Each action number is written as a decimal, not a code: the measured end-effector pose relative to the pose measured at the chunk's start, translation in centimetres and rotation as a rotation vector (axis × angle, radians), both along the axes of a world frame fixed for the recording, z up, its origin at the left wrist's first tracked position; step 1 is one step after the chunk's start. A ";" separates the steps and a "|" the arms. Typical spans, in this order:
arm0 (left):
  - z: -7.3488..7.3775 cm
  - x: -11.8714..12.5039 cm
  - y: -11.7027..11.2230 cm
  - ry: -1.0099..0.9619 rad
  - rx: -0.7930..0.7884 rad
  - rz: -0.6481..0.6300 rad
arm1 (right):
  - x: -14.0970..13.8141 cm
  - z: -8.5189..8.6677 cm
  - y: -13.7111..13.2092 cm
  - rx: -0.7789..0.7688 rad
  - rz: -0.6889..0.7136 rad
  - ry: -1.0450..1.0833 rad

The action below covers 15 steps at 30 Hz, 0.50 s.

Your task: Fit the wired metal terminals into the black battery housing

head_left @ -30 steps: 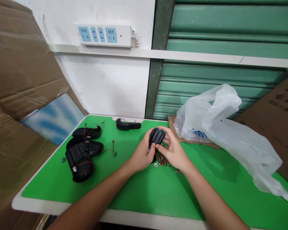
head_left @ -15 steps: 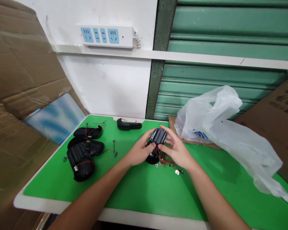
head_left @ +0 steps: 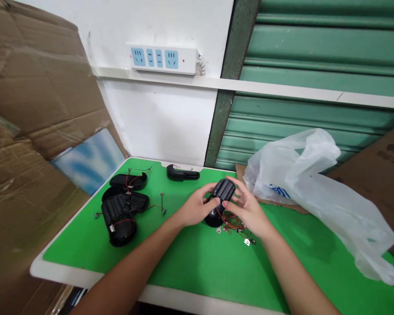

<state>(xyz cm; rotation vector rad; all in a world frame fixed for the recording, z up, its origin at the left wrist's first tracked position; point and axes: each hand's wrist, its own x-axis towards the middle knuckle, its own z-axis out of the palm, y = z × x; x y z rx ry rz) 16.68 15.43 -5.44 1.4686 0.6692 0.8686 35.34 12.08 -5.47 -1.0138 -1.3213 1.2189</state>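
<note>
Between my two hands is a black plastic housing (head_left: 223, 190) with ribbed slots like a battery compartment and a rounded lower end. My left hand (head_left: 198, 205) grips its left side, thumb pressed on the middle. From the right, my right hand (head_left: 246, 210) closes around the other edge, its thumb near the same spot. A thin red wire runs out by the thumbs; what the thumbtips press is too small to make out. Below the housing and beside my right hand lies a tangle of red wires (head_left: 233, 223) with small metal contacts (head_left: 247, 242).
Similar black housings (head_left: 120, 218) with wires are heaped on the left of the green table mat (head_left: 184, 262). Another black part (head_left: 183, 174) lies at the back edge. A white plastic bag (head_left: 302, 175) covers the right side. Cardboard (head_left: 46, 65) stands at left; a power strip (head_left: 164, 60) is on the wall.
The whole view has shifted slightly, so everything appears farther right and a little lower. The housing stays in both hands and is tilted a bit differently, its slots now less shiny.
</note>
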 end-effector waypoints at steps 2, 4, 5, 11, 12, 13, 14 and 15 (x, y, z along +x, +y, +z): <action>0.0 0.0 0.0 -0.011 0.007 -0.012 | 0.1 -0.1 0.0 0.002 0.000 -0.007; -0.1 -0.1 0.1 -0.021 0.014 -0.024 | 0.2 -0.1 0.0 0.001 0.005 -0.008; -0.2 -0.1 0.1 -0.024 0.013 -0.032 | 0.2 -0.1 0.1 0.001 0.009 -0.007; -0.6 0.0 0.3 -0.032 -0.031 -0.062 | 0.3 -0.1 0.1 -0.029 0.008 -0.005; -0.6 0.0 0.3 -0.032 -0.028 -0.064 | 0.3 -0.1 0.0 -0.034 0.008 -0.002; -0.7 0.0 0.3 -0.033 -0.024 -0.066 | 0.3 -0.1 0.0 -0.036 0.010 0.004; -0.7 0.0 0.3 -0.034 -0.019 -0.068 | 0.3 -0.1 0.0 -0.039 0.013 0.010; -0.7 0.0 0.3 -0.035 -0.017 -0.069 | 0.3 -0.1 0.0 -0.040 0.017 0.015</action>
